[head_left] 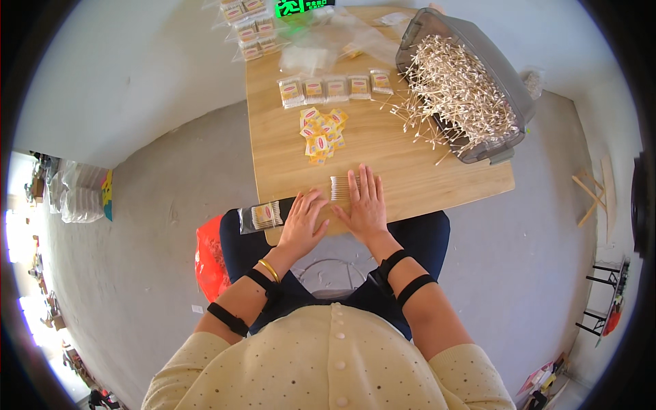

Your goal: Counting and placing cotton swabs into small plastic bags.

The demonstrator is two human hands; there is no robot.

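The right hand (367, 210), fingers straight and slightly apart, lies at the right end of lined-up cotton swabs (339, 188), the left hand (301, 227), fingers bent and apart, between these and a packet (265, 216), with yellow cards (321, 142) beyond both.

Smooth wood-grained tabletop (430, 184), grey plastic bin (497, 65), matt cotton-tipped swabs (337, 188)

A lit green sign (292, 7) at the top bears a pictogram and characters; yellow cards (321, 142) and bagged packets (336, 89) show red ovals, their lettering too small to read.
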